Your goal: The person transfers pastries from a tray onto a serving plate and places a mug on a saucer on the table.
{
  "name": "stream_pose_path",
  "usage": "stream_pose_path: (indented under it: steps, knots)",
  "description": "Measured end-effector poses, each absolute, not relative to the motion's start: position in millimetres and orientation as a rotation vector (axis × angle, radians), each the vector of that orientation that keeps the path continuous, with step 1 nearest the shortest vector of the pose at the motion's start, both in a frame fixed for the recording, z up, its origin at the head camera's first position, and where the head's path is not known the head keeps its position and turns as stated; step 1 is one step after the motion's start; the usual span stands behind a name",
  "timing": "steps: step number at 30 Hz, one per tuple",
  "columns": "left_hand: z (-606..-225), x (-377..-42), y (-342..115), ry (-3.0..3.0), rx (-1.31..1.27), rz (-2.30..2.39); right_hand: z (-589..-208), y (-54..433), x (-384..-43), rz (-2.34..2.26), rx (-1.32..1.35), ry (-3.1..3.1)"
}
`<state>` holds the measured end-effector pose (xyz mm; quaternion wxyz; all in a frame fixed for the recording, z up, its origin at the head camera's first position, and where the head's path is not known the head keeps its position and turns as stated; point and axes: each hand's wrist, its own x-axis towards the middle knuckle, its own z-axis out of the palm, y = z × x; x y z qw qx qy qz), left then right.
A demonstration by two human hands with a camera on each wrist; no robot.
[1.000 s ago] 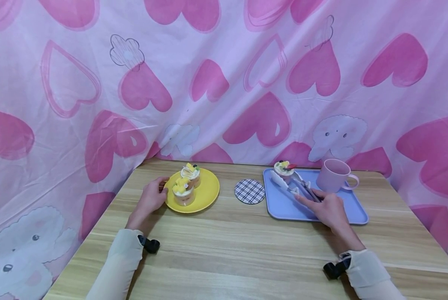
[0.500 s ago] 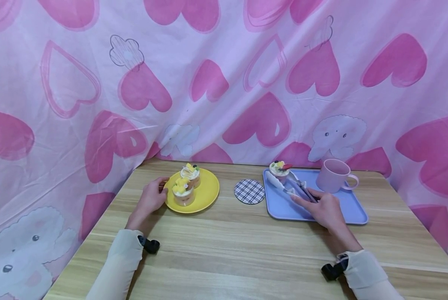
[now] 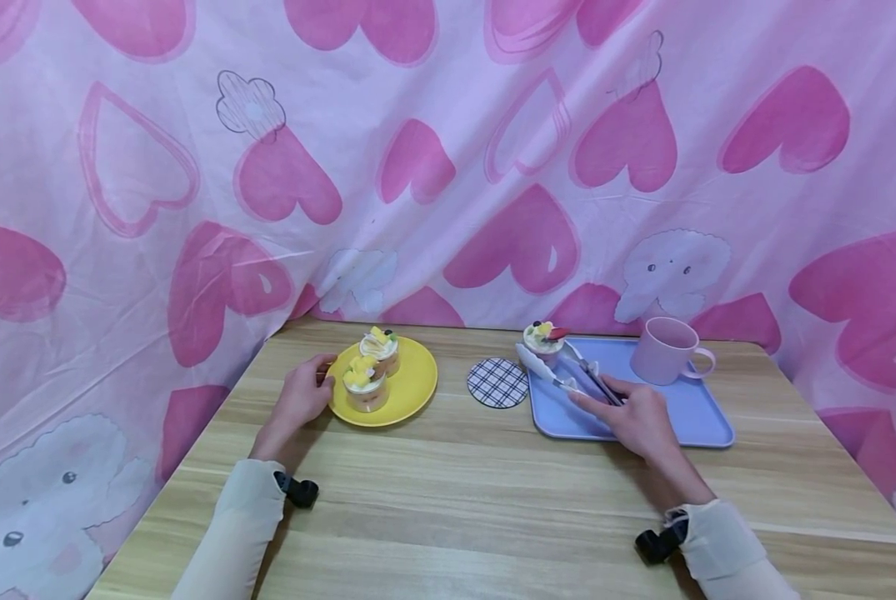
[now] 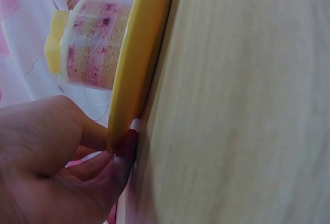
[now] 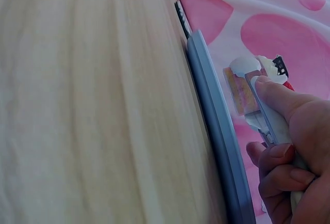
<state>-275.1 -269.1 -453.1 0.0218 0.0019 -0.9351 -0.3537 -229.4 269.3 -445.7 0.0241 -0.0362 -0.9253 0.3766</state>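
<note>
My right hand grips a pair of tongs. Between the tong tips is a dessert cup with fruit and cream on top; the right wrist view shows this cup raised above the tray's rim. Over on the left, my left hand pinches the edge of a yellow plate, thumb on top and fingers beneath. Two more dessert cups stand on that plate, a front one with yellow fruit and a rear one behind it.
A blue tray lies under the tongs, with a pink mug at its back right. Between plate and tray lies a round checked coaster. A pink heart-print cloth hangs behind the wooden table.
My right hand has moved left with the tongs, carrying the dessert cup to the tray's left edge. My left hand and the plate hold their place.
</note>
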Motion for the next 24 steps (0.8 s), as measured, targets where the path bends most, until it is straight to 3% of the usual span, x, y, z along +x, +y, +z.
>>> stream_pose_path:
  steps: [24]
  knots:
    - [-454, -274, -269, -2.865, -0.020, -1.104, -452, 247, -227, 1.150, 0.057, -2.792]
